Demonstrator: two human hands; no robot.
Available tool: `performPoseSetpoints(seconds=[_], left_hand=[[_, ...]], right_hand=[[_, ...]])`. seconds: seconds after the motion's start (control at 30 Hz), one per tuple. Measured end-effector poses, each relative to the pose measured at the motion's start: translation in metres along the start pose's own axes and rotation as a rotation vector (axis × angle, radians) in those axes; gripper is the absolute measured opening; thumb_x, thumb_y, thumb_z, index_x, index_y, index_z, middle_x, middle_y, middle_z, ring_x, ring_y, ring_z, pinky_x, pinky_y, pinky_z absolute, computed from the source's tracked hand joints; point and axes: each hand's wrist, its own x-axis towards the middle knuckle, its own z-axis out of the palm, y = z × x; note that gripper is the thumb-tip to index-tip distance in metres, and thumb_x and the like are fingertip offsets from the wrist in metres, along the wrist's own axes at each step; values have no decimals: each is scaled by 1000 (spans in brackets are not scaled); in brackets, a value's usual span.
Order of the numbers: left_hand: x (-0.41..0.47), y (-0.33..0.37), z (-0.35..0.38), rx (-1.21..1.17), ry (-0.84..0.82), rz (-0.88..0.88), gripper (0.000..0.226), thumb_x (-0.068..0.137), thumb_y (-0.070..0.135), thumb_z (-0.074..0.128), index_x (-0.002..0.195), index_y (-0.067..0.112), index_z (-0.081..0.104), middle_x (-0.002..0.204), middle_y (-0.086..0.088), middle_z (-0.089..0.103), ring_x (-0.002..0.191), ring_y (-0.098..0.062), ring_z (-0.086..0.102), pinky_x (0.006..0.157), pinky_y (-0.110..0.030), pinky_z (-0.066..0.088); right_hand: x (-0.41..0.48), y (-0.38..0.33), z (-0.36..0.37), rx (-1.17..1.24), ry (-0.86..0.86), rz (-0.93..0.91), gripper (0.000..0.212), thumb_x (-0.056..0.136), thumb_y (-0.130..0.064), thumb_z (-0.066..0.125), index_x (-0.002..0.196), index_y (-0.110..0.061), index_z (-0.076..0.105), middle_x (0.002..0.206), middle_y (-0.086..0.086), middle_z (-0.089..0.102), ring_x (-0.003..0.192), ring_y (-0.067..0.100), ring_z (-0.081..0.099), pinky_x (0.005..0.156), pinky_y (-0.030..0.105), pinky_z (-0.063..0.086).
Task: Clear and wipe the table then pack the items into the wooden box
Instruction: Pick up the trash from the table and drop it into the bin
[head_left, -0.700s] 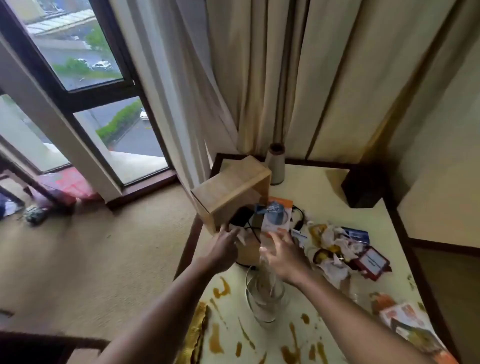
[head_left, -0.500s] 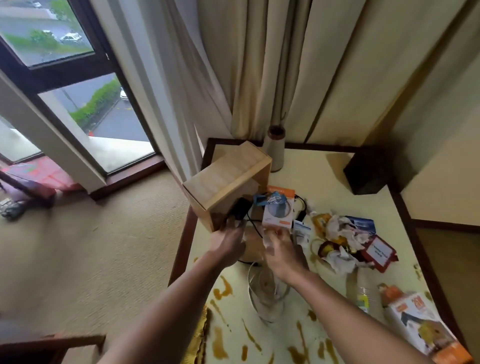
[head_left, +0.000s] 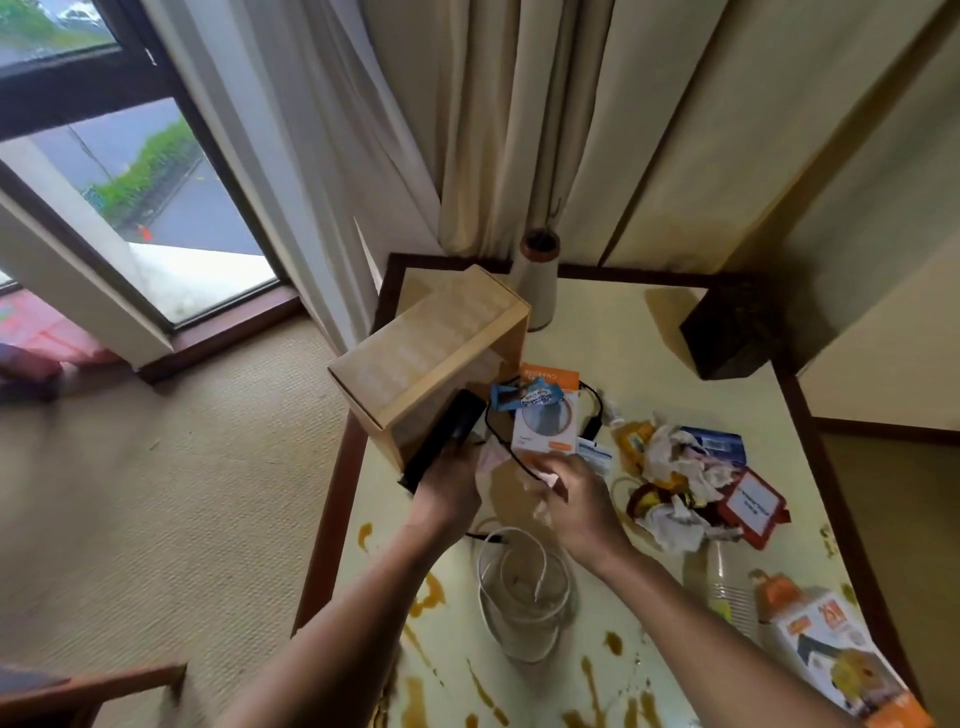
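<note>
Wooden box (head_left: 426, 353), pale, rectangular, beside left hand (head_left: 449, 486) gripping black cylinder (head_left: 451, 428).

Wooden box (head_left: 431, 348) and crumpled litter (head_left: 675, 462) crowd the middle; tabletop (head_left: 618, 332) behind lies open.

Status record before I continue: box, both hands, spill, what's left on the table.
wooden box: tipped, open side toward the clutter, at the far left corner of the table
left hand: grips a black device at the box's mouth
right hand: at the white-and-orange packet; grip unclear
spill: brown stains on the near tabletop, unwiped
clutter: crumpled wrappers, red-framed card, white cable coil
</note>
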Motion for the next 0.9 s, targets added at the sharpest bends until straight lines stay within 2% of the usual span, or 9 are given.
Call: performPoseSetpoints(seconds=[0.13,0.23,0.37,0.43,0.5,0.63,0.7,0.8,0.9], left_hand=[[-5,2,2,-241,134,-154,51,91,-9,44,134,12,60,135,-14,57,122,-31,56,98,-42,52],[-12,16,-4,-410,298,-211,18,102,7,46,103,15,62,108,-10,57,92,-22,56,74,-34,41],[4,42,-28,-463,420,-128,18,108,17,41,91,17,46,87,-1,49,75,-11,44,62,-26,31],[20,52,-38,-469,381,-101,19,108,22,39,90,17,44,88,-2,53,76,-14,47,62,-28,33],[35,64,-45,-432,292,-72,22,109,31,36,93,17,44,94,-6,55,85,-22,51,68,-34,39],[60,78,-45,-277,108,-24,32,108,46,33,115,18,48,105,-8,56,88,-24,59,68,-38,48],[72,79,-38,-246,34,24,37,102,51,40,119,19,49,105,-6,59,85,-22,65,69,-41,59],[91,66,-21,-139,-19,5,64,79,69,42,125,26,54,112,-3,65,95,-20,70,79,-44,62],[95,64,-13,-30,6,-37,55,89,56,46,132,22,53,125,-7,63,111,-26,64,93,-47,56]], right_hand=[[-1,0,-13,29,-39,86,61,81,16,61,133,-16,64,127,2,59,118,13,58,89,2,41],[-1,-1,-19,65,119,87,56,83,18,56,125,-17,67,118,-1,65,109,11,61,84,6,45],[4,-17,-35,218,265,106,44,86,12,45,104,-23,67,103,-3,66,95,4,60,73,16,47],[9,-23,-43,295,287,125,22,91,-10,47,96,-19,66,99,2,65,90,12,59,69,22,45],[12,-23,-51,346,247,138,19,85,-24,48,92,-16,63,98,5,62,89,18,57,67,20,45],[14,-22,-57,366,150,167,9,97,-13,54,90,-7,58,94,5,56,84,17,56,61,12,43],[17,-13,-53,276,105,199,13,100,-25,61,92,-16,56,99,1,53,90,17,55,66,19,43],[22,3,-41,26,56,223,35,86,-58,67,101,-29,54,111,-3,49,103,15,52,78,33,49],[28,9,-30,-310,61,233,49,82,-49,69,117,-20,49,119,5,46,114,25,46,88,42,51]])
